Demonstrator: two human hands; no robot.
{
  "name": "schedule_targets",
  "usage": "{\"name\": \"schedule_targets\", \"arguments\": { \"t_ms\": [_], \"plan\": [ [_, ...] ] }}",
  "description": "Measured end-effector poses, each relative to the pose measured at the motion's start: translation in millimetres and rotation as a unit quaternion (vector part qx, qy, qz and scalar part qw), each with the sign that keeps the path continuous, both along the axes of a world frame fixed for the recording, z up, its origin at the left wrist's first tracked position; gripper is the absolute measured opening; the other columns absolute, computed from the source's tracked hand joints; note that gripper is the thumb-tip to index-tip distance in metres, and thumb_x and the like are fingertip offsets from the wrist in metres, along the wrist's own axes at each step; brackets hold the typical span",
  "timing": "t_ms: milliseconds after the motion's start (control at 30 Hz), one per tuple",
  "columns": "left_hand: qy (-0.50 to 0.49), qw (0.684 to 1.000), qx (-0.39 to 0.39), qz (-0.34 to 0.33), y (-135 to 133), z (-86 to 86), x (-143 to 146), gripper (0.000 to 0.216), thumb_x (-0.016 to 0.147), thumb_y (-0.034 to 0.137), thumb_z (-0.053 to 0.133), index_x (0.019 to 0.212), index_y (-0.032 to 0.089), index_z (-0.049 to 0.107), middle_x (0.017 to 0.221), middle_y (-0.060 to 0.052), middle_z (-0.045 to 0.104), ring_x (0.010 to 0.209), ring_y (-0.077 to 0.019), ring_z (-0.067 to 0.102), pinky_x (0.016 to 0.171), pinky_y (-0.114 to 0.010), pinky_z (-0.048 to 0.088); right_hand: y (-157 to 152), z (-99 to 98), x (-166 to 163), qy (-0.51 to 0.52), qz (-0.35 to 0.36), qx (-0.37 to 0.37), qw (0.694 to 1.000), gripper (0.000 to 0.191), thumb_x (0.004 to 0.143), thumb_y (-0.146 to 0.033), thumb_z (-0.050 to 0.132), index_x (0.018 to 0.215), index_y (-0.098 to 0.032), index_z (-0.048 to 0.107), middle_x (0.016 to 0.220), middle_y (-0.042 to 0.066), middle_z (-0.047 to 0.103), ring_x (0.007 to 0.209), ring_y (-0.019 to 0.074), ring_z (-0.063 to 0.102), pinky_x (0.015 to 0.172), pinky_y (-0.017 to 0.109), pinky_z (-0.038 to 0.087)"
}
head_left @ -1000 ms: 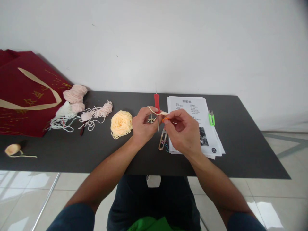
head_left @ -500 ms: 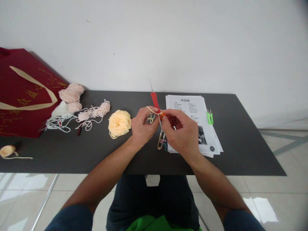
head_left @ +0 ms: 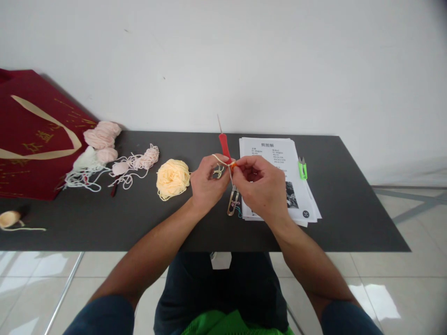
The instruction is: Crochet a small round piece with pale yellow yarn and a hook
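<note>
Close together above the dark table, my left hand (head_left: 210,184) and my right hand (head_left: 262,186) meet at their fingertips. A crochet hook with a red handle (head_left: 224,144) leans up between them, one thin metal end pointing away from me, the other down past my left fingertips. Pale yellow yarn (head_left: 220,159) runs over my left index finger, and that hand is closed on the yarn beside the hook. My right thumb and index finger pinch a small orange piece (head_left: 233,166), possibly a stitch marker. Exactly which fingers support the hook is hard to see.
A yellow yarn ball (head_left: 172,178) lies left of my hands. Farther left are pink yarn (head_left: 143,159), white yarn (head_left: 85,163) and a red bag (head_left: 35,135). Printed sheets (head_left: 296,204), green snips (head_left: 302,169) and a large metal pin (head_left: 232,203) lie rightward.
My right fingers have closed in slightly around the orange piece, covering more of it. The hook and my left hand hold almost the same position; the view has shifted slightly.
</note>
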State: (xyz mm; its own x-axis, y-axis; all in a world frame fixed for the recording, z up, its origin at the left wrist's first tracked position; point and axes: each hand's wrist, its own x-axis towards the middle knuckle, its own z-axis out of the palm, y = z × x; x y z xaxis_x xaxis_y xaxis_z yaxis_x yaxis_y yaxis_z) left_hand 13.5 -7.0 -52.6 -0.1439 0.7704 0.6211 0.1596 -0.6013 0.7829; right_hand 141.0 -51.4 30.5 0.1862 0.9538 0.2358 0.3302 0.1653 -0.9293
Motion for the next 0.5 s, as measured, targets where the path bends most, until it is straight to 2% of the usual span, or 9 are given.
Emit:
{"name": "schedule_targets", "arguments": {
  "t_ms": [267, 500],
  "plan": [
    [0.012, 1.000, -0.010, 0.026, -0.9, 0.1, 1.6, 0.026, 0.083, 0.022, 0.081, 0.105, 0.027, 0.070, 0.100, -0.002, 0.076, 0.092, -0.0176, 0.077, 0.086, -0.033, 0.064, 3.6, -1.8, 0.8, -0.001, 0.003, -0.009, 1.000, 0.006, 0.083, -0.027, 0.072, 0.087, -0.022, 0.074, 0.068, -0.001, 0.070, 0.057, 0.0113, 0.060, 0.054, 0.026, 0.047],
    [0.047, 0.998, 0.019, 0.048, -2.3, -2.3, 0.8, 0.025, 0.085, 0.019, 0.077, 0.108, 0.028, 0.071, 0.103, -0.001, 0.077, 0.094, -0.0175, 0.078, 0.083, -0.031, 0.063, 3.7, 0.6, 1.2, -0.011, 0.003, -0.017, 1.000, 0.006, 0.083, -0.027, 0.072, 0.086, -0.022, 0.074, 0.068, -0.001, 0.070, 0.057, 0.0114, 0.060, 0.055, 0.026, 0.046]
  ]
}}
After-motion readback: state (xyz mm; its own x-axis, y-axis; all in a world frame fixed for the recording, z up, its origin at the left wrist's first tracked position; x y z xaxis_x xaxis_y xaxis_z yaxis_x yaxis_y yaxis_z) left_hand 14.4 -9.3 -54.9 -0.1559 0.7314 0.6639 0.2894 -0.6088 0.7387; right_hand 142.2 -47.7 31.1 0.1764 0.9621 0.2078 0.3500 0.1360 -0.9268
